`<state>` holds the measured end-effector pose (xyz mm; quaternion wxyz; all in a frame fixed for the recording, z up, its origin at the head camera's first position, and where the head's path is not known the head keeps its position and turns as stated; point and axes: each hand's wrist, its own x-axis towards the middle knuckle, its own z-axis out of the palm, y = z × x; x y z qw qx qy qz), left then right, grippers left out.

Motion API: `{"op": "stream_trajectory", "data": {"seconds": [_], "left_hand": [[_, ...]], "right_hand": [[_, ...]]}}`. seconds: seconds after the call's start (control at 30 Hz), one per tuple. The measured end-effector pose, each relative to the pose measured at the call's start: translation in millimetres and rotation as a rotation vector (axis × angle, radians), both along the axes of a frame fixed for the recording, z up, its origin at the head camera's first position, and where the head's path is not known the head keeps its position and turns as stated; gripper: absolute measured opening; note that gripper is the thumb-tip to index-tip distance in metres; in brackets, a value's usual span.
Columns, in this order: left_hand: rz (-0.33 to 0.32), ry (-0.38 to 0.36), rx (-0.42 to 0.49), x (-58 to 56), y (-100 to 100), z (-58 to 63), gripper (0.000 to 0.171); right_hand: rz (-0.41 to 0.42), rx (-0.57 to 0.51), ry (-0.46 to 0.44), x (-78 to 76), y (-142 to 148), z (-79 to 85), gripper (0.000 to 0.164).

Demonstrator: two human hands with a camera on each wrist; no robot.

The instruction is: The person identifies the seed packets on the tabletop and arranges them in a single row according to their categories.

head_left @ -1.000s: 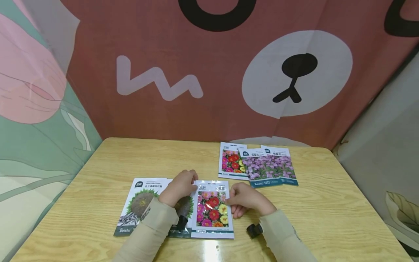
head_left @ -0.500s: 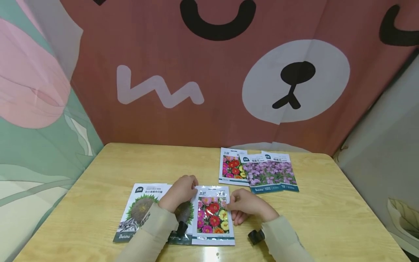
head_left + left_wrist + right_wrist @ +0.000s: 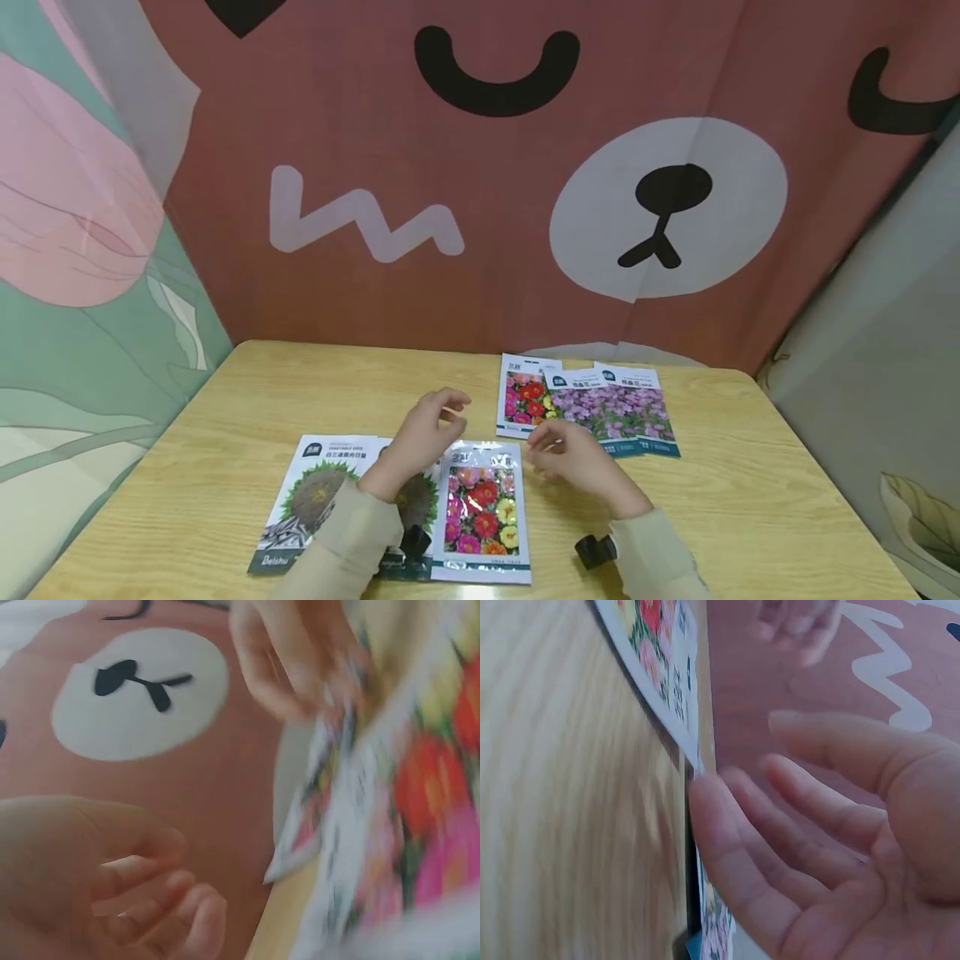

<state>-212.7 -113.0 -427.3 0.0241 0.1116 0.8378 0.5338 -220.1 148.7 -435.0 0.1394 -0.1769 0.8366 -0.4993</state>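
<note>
At the near middle of the table (image 3: pixel 337 383), we find the mixed-flower packet (image 3: pixel 483 508) lying flat. By its far left corner we note the left hand (image 3: pixel 416 442), by its far right corner the right hand (image 3: pixel 577 458), fingers loosely bent, thumbs apart. Sunflower packets (image 3: pixel 318 492) lie left; purple-flower packets (image 3: pixel 581 408) lie far right.

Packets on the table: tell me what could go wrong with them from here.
The front flower packet seems to overlap the right sunflower packet, so sliding one might drag the other.
The left sleeve crosses over the left sunflower packet and could nudge it out of place.
The purple-flower packets overlap each other, and one covers part of the rear flower packet, so lifting that might disturb them.
</note>
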Motion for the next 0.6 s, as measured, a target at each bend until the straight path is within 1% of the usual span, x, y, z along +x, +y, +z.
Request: {"op": "stream_trajectory", "data": {"seconds": [0.03, 0.1, 0.17, 0.23, 0.3, 0.37, 0.43, 0.5, 0.6], "left_hand": [[-0.019, -0.040, 0.112, -0.9, 2, 0.4, 0.035], [-0.041, -0.152, 0.334, -2.0, 7, 1.5, 0.042], [-0.031, -0.284, 0.523, -2.4, 14, 2.1, 0.048], [0.005, -0.379, 0.664, -3.7, 20, 4.9, 0.054], [0.054, -0.451, 0.777, -5.9, 25, 8.4, 0.059], [0.095, -0.499, 0.852, -8.9, 28, 11.6, 0.064], [0.123, -0.533, 0.879, -11.4, 29, 12.8, 0.067], [0.145, -0.552, 0.860, -14.2, 31, 12.3, 0.068], [0.160, -0.555, 0.797, -19.5, 33, 10.1, 0.071]], "right_hand": [[-0.041, 0.025, 0.036, -1.3, 0, 0.7, 0.020], [-0.110, 0.069, 0.088, -5.0, 1, 1.5, 0.025], [-0.152, 0.118, 0.125, -8.7, 3, 1.3, 0.030], [-0.166, 0.173, 0.162, -13.3, 5, 2.8, 0.035], [-0.154, 0.231, 0.188, -17.7, 6, 5.5, 0.039], [-0.133, 0.295, 0.202, -21.2, 6, 8.8, 0.042], [-0.109, 0.349, 0.206, -23.7, 6, 11.0, 0.043], [-0.092, 0.375, 0.196, -25.9, 5, 12.0, 0.043], [-0.072, 0.364, 0.180, -30.4, 3, 11.9, 0.043]]}}
